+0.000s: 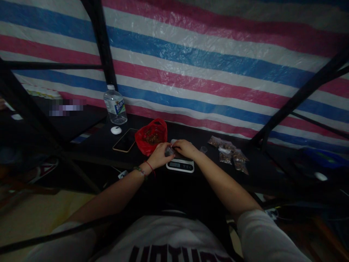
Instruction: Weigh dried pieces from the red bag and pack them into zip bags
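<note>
A small clear plastic bag (169, 151) is held over the white kitchen scale (180, 166). My left hand (158, 155) is closed on the bag's left side. From the right, my right hand (185, 149) has its bent fingers pinched at the bag's upper edge; the fingertips are partly hidden. The scale's display faces me, too dim to read. Just left of the scale sits an open red plastic bag (139, 142) with brown pieces (152, 138) inside. Several small filled zip bags (225, 155) lie to the right, in a loose cluster.
On the black table (201, 171), a phone (125, 141), a white rounded object (116, 130) and a clear bottle (117, 109) stand left. A small clear item (203, 149) lies by my right forearm. Dark metal posts (103, 47) and a striped plastic sheet (191, 69) bound the space.
</note>
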Motion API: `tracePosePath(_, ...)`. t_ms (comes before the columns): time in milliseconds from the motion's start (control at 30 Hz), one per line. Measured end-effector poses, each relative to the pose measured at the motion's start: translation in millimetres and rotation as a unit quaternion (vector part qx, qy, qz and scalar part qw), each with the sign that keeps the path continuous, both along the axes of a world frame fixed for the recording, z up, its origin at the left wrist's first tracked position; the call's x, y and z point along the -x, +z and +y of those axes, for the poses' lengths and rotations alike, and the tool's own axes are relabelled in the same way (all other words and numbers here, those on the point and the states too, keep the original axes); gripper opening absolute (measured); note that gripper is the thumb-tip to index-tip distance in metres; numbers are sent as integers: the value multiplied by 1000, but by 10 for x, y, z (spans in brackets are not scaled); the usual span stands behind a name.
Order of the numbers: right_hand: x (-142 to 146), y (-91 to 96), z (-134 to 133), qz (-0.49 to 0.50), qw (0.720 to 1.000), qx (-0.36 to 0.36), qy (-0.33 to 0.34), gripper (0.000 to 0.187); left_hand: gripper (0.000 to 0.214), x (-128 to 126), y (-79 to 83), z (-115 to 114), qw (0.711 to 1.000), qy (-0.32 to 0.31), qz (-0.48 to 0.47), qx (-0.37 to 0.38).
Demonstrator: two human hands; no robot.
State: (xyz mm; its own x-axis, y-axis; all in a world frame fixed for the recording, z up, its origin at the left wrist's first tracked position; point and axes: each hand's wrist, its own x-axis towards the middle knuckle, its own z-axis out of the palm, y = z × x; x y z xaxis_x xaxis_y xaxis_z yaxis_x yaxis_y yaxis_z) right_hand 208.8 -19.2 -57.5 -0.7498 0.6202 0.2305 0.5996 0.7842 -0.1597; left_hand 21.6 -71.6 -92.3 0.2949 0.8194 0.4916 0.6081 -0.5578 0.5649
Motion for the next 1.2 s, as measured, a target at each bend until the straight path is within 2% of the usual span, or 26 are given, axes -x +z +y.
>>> tracePosePath(133,-124,47,-6,8,1000,11,7,24,52,-29,14,-19,1000,-15,0,1)
tracePosePath(267,-313,131,21,20,999,15,-26,28,48,-40,42,-48,1000,-24,-6,-1)
tracePosePath(400,-452,185,-14,8,994,80,-73,40,47,-46,52,-55,1000,-17,-4,-6)
tracePosePath(533,-410,182,-63,25,989,119,-86,46,46,-66,53,-55,1000,-30,5,-4)
tracePosePath(633,-331,164,-51,31,990,116,-74,36,46,-71,40,-57,999,-35,6,-5)
tracePosePath(733,-286,159,-18,16,993,105,-60,29,49,-59,22,-71,1000,-12,2,-19)
tracePosePath(867,-274,175,-1,-3,995,83,-51,29,54,-46,16,-114,999,11,17,-31)
tracePosePath(1100,-256,144,23,-22,997,53,-52,32,66,-79,-15,-173,997,69,42,-5)
tracePosePath(1200,-248,125,38,-22,998,43,-50,30,63,-89,-34,-182,995,85,44,2)
